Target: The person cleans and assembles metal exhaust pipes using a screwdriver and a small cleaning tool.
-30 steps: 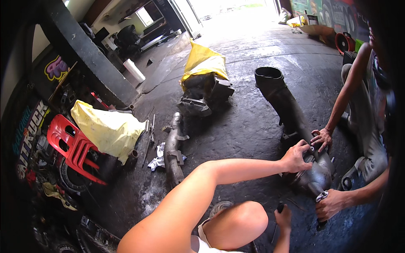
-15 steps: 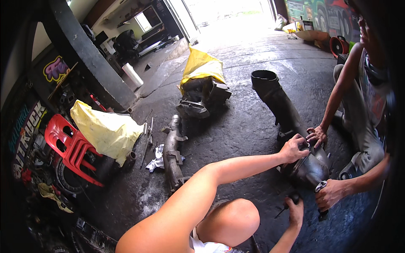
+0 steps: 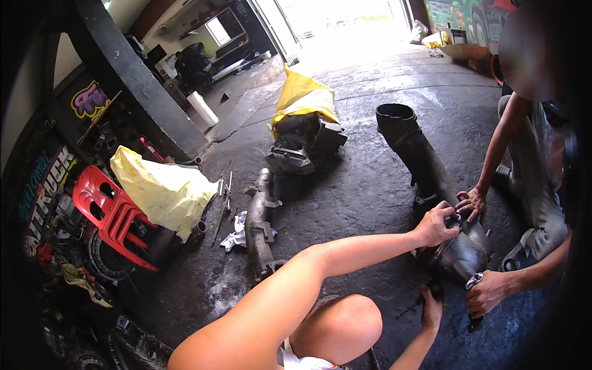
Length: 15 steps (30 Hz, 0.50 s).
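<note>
A large dark metal exhaust-like pipe (image 3: 425, 166) lies on the floor at the right, its round open end facing away from me. My left hand (image 3: 436, 225) rests on its wider near section, fingers curled at a band across it; what they pinch is hidden. Low beside the pipe, my right hand (image 3: 431, 311) is closed round the dark handle of a screwdriver (image 3: 408, 309), its thin shaft pointing left. A co-worker's hand (image 3: 473, 203) presses on the pipe just beyond my left hand. The co-worker's other hand (image 3: 487, 291) grips its near end, with a pale cloth-like bit there.
A smaller metal manifold (image 3: 258, 228) lies left of centre near crumpled foil-like paper (image 3: 234, 237). Farther back stands a metal part under a yellow sack (image 3: 305, 98). At the left are red stacked chairs (image 3: 102, 203), a pale yellow sack (image 3: 163, 191) and a pillar (image 3: 135, 80).
The whole view has shifted slightly, moving the scene rightward in the picture. My right hand and screwdriver have come a little closer to the pipe. My left hand keeps its place on it.
</note>
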Each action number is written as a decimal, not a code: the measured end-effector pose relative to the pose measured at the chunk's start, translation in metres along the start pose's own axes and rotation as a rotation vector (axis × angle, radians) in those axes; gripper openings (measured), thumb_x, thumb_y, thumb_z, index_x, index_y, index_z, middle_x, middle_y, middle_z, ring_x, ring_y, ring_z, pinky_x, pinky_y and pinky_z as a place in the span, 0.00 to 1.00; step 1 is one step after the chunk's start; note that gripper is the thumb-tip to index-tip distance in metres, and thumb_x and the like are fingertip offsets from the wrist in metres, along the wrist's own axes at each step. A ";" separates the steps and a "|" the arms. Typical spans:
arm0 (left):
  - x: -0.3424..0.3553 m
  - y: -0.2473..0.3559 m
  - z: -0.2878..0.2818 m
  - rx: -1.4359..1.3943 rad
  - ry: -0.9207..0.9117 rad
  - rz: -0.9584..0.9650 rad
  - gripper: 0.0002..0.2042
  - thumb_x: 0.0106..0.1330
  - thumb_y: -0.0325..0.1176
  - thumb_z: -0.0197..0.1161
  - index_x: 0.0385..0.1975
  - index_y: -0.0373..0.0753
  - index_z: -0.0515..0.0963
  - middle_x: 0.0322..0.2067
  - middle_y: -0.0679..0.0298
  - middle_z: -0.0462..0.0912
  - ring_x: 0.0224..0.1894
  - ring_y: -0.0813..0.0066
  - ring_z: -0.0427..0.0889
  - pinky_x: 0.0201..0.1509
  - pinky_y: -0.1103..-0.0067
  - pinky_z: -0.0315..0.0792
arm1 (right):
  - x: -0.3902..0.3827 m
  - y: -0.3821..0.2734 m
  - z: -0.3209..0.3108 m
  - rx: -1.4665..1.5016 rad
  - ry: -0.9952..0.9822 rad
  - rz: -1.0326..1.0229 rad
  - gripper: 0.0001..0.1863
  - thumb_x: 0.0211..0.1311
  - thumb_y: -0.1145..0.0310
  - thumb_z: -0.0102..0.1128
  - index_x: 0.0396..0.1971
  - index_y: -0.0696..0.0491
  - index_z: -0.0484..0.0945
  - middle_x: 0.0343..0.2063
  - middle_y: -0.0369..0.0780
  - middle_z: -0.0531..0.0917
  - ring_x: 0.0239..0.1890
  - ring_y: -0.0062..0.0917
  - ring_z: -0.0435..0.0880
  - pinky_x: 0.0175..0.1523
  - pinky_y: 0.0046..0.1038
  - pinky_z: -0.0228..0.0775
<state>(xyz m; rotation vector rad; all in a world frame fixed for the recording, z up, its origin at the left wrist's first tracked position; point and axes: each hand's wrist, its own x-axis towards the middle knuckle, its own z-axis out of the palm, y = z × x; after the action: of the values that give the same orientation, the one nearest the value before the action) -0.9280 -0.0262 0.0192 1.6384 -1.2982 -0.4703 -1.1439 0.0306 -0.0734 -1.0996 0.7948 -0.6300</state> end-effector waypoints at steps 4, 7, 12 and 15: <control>0.000 0.003 0.000 0.038 -0.004 -0.009 0.21 0.52 0.40 0.69 0.44 0.33 0.81 0.45 0.53 0.76 0.47 0.53 0.82 0.53 0.68 0.76 | 0.006 0.008 0.000 -0.046 0.007 0.013 0.09 0.60 0.70 0.65 0.38 0.55 0.76 0.28 0.33 0.77 0.28 0.19 0.76 0.34 0.24 0.70; 0.002 0.004 -0.002 0.047 -0.006 -0.009 0.21 0.51 0.39 0.68 0.43 0.33 0.82 0.44 0.52 0.77 0.46 0.53 0.82 0.53 0.68 0.76 | 0.004 0.004 0.004 -0.051 -0.002 0.022 0.09 0.60 0.70 0.65 0.37 0.55 0.76 0.28 0.34 0.77 0.27 0.19 0.77 0.34 0.24 0.70; 0.005 0.006 -0.002 0.039 -0.009 -0.013 0.20 0.51 0.39 0.68 0.41 0.32 0.83 0.43 0.52 0.78 0.45 0.53 0.82 0.52 0.68 0.76 | 0.002 -0.001 0.003 -0.039 -0.020 0.004 0.08 0.60 0.71 0.64 0.36 0.56 0.76 0.28 0.34 0.77 0.27 0.20 0.77 0.34 0.25 0.71; 0.004 0.006 -0.002 0.042 -0.023 -0.027 0.20 0.51 0.39 0.68 0.41 0.32 0.83 0.42 0.52 0.78 0.45 0.53 0.82 0.52 0.68 0.76 | -0.001 -0.001 0.003 -0.028 0.009 0.013 0.08 0.60 0.70 0.64 0.36 0.55 0.76 0.27 0.34 0.77 0.27 0.21 0.77 0.35 0.26 0.72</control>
<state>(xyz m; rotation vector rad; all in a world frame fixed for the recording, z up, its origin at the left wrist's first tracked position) -0.9283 -0.0292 0.0267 1.6911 -1.3124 -0.4826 -1.1419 0.0323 -0.0716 -1.1171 0.8207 -0.6145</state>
